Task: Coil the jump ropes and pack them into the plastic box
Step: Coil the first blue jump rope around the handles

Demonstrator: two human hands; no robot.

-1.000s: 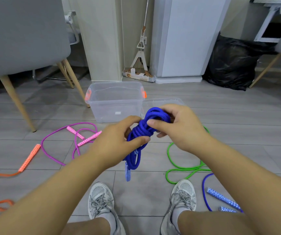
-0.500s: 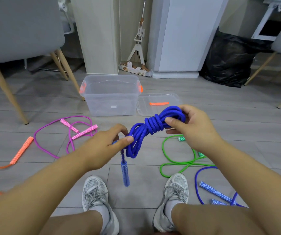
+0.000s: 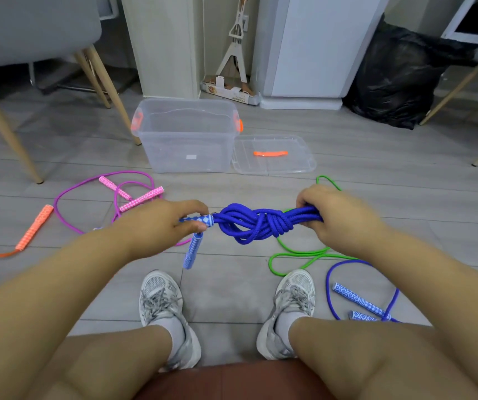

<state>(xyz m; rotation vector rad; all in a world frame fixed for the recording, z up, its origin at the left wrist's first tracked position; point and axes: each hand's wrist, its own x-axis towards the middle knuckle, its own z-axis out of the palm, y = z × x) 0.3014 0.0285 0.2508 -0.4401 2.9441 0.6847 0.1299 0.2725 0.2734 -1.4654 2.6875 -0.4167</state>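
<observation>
hands reach out in front of the seated person in the head view, and stretched level between them above the grey floor [image 3: 390,183] is a blue jump rope [image 3: 256,225], coiled into a thick bundle with a knotted wrap round its middle. the left hand [image 3: 159,226] pinches one patterned handle [image 3: 201,220] at the bundle's left end between thumb and curled fingers; the second handle [image 3: 191,252] hangs down just below that hand. the right hand [image 3: 338,217] is curled tight round the loops at the bundle's right end.

beyond the bundle the clear plastic box [image 3: 187,145] stands open on the floor, orange latches at its ends, and i can see nothing inside it. its lid [image 3: 272,166] lies flat just to the right of it, touching or nearly so. loose on the floor to the left are a purple rope [image 3: 141,198] with pink handles and, further left, an orange rope [image 3: 34,226]. to the right a green rope [image 3: 271,264] runs under the right hand, and a second blue rope [image 3: 357,298] lies beside the right shoe [image 3: 292,298]. a black bag [image 3: 399,76] sits against the far wall
</observation>
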